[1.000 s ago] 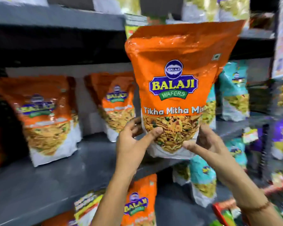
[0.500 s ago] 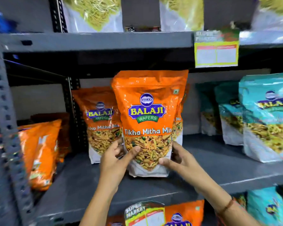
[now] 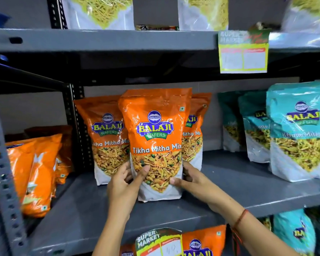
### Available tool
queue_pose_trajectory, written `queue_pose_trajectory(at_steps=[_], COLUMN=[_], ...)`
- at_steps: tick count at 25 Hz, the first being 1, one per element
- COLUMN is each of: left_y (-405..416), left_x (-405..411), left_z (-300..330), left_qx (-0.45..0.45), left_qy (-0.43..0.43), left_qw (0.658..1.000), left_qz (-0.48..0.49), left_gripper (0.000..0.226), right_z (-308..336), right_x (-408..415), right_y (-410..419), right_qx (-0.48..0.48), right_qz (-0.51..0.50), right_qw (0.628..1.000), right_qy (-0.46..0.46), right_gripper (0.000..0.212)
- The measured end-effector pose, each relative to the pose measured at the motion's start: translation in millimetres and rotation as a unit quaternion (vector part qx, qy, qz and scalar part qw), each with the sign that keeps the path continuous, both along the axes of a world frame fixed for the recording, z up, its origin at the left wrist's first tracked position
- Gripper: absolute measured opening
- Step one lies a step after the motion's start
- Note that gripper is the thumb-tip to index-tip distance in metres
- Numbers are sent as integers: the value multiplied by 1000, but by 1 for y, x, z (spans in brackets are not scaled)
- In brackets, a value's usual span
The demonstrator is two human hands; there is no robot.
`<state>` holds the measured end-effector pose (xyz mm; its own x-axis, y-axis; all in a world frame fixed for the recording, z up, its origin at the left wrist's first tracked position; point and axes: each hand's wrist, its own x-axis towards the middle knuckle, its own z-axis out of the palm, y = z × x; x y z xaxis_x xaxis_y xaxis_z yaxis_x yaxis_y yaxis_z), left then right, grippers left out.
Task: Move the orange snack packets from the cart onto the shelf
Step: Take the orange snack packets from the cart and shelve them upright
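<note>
The orange packet (image 3: 155, 145) stands upright at the middle of the frame, its base on or just above the grey shelf (image 3: 248, 187), held low between the left hand (image 3: 124, 183) and right hand (image 3: 190, 180), each clamped on one side. Released unevenly, it may tip forward off the edge, being tall and soft-bottomed. Pushed back hard, it could knock over the two orange packets (image 3: 107, 137) just behind it.

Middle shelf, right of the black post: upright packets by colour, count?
Orange packets: 3, including the front packet gripped by left hand and right hand
Teal packets: 3
Total: 6
</note>
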<state>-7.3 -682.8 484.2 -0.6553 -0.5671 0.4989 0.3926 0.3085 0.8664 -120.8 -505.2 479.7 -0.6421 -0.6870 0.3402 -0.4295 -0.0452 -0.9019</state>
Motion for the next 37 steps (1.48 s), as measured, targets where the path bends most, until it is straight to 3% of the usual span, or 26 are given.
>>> queue_pose_trajectory(at_steps=[6, 8, 10, 13, 17, 21, 27, 33, 37], left_y=[7, 22, 43, 89, 172, 278, 466, 597, 639], left_x=[9, 20, 28, 26, -9, -48, -64, -72, -84], left_z=[-4, -1, 5, 20, 24, -5, -109, -314, -430], left_qx=[-39, -46, -35, 22, 52, 110, 115, -148, -280], left_qy=[-18, 28, 112, 192, 181, 108, -94, -384, -489], left_qw=[995, 988, 982, 981, 969, 929, 826, 680, 596], left_qz=[91, 144, 146, 29, -163, -337, -544, -607, -573], left_gripper=[63, 70, 59, 50, 44, 39, 42, 60, 40], right_z=[8, 10, 11, 15, 15, -4, -71, -229, -381], right_x=[14, 21, 30, 50, 66, 77, 117, 174, 192], right_y=[5, 12, 24, 55, 127, 230, 404, 554, 618], right_qx=[-13, -28, -71, -151, -244, -252, -218, -115, 1], right_qz=[-8, -37, -84, -140, -237, -367, -566, -676, -655], right_qw=[1000, 999, 994, 978, 940, 894, 795, 702, 661], right_qy=[-8, -6, 9, 23, 32, 48, -6, -191, -365], right_gripper=[66, 74, 76, 68, 64, 56, 43, 34, 36])
